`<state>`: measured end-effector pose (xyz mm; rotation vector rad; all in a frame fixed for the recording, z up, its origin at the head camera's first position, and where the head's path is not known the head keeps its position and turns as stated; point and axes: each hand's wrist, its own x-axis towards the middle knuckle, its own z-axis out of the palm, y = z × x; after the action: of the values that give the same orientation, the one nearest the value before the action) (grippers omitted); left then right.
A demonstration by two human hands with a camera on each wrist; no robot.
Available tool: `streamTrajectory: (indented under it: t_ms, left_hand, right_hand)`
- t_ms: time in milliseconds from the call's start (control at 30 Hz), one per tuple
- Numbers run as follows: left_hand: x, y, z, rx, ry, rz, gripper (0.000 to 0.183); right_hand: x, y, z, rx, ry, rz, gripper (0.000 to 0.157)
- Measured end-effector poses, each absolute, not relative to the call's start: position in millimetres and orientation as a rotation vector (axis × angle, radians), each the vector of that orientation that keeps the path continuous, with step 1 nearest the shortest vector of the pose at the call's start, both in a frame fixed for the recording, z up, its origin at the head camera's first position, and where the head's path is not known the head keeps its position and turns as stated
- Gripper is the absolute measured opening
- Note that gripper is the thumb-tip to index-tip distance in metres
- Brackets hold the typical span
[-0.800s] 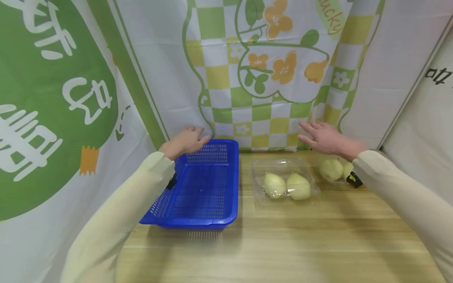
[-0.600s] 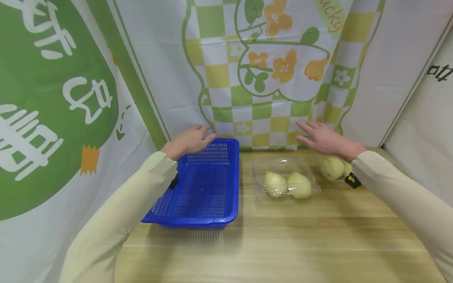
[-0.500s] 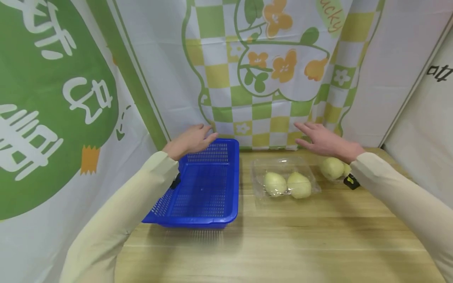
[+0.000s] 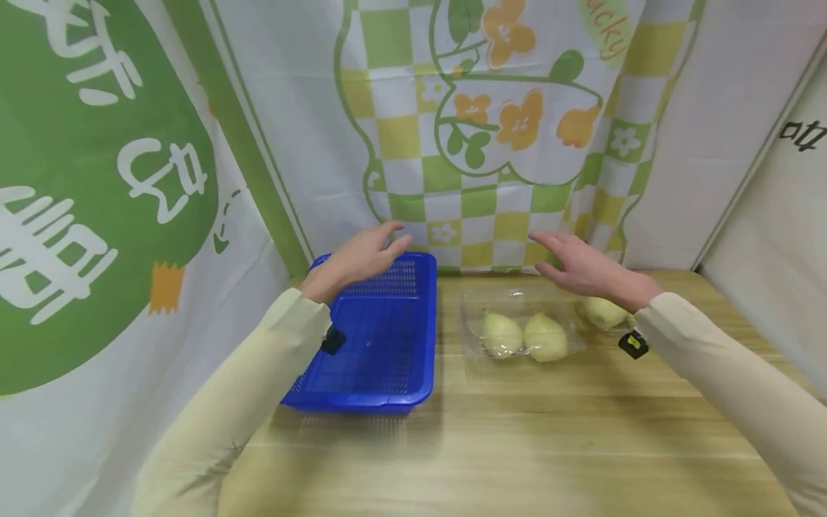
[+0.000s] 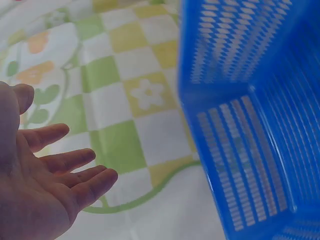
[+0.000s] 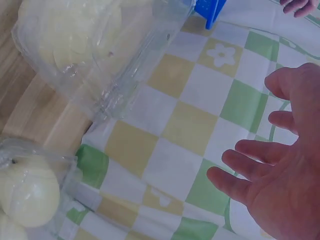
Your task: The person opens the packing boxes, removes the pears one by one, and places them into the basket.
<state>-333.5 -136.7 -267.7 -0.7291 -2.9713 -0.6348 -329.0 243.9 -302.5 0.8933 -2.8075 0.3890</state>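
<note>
My left hand (image 4: 365, 257) hovers over the far left part of a blue plastic basket (image 4: 423, 345), fingers extended and holding nothing. In the left wrist view that hand (image 5: 50, 180) is spread with a gap between it and the basket (image 5: 187, 95). My right hand (image 4: 584, 269), also extended and bare, is above the back of the table, behind the clear plastic boxes. Two pale yellow pears (image 4: 545, 337) sit in the nearer clear box (image 4: 472, 309). Another pear (image 4: 604, 313) shows in a second box, partly hidden under my right wrist.
The wooden table (image 4: 517, 445) carries the basket at left and the boxes at right. A checked cloth (image 4: 478, 208) hangs behind it, and a green-and-white cloth (image 4: 97, 287) on the left. Black wrist cameras (image 4: 633, 345) hang beneath both wrists.
Both hands have shifted inward, the left to the right and the right to the left. The basket and the boxes have stayed where they were.
</note>
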Motion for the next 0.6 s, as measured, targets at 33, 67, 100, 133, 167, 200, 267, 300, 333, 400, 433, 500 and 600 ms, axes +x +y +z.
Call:
streamTrajectory:
  t_ms: [33, 67, 100, 133, 167, 200, 267, 300, 333, 400, 433, 500, 600]
  left_hand:
    - [-331, -137, -267, -0.725, -2.960, -0.666, 0.064]
    - [-328, -137, -267, -0.721, -2.942, -0.693, 0.063]
    - [-326, -136, -267, -0.723, -2.920, -0.728, 0.063]
    - [-324, -136, -267, -0.727, -2.900, -0.756, 0.063]
    - [-323, -136, -268, -0.739, -2.880, -0.773, 0.062]
    - [-321, -136, -268, -0.745, -2.870, -0.796, 0.061]
    - [-319, -136, -271, -0.749, -2.860, -0.833, 0.060]
    - [-318, -136, -272, -0.749, -2.859, -0.853, 0.060]
    - [-317, -136, -273, -0.755, -2.857, -0.868, 0.059]
    - [-314, -136, -276, -0.750, -2.851, -0.922, 0.059]
    - [-314, -135, -276, -0.747, -2.840, -0.943, 0.059]
    - [-312, -134, -277, -0.756, -2.823, -0.971, 0.059]
    - [-308, -133, -278, -0.759, -2.815, -1.019, 0.060]
  right_hand:
    - [-328, 244, -304, 0.901, -2.803, 0.395, 0.060]
    - [-328, 244, -305, 0.904, -2.797, 0.402, 0.059]
    - [-327, 244, -306, 0.903, -2.790, 0.408, 0.059]
    - [-327, 244, -307, 0.899, -2.787, 0.417, 0.059]
    - [-326, 244, -308, 0.897, -2.784, 0.421, 0.058]
    - [-325, 245, -310, 0.896, -2.784, 0.429, 0.058]
    - [-323, 245, -312, 0.896, -2.785, 0.436, 0.057]
    - [-322, 245, -313, 0.893, -2.785, 0.441, 0.056]
    - [-321, 244, -314, 0.889, -2.784, 0.443, 0.056]
    - [-318, 243, -316, 0.879, -2.771, 0.463, 0.053]
    - [-318, 243, -316, 0.874, -2.762, 0.472, 0.052]
    - [-316, 242, -317, 0.865, -2.752, 0.492, 0.050]
    - [-313, 239, -320, 0.864, -2.745, 0.521, 0.048]
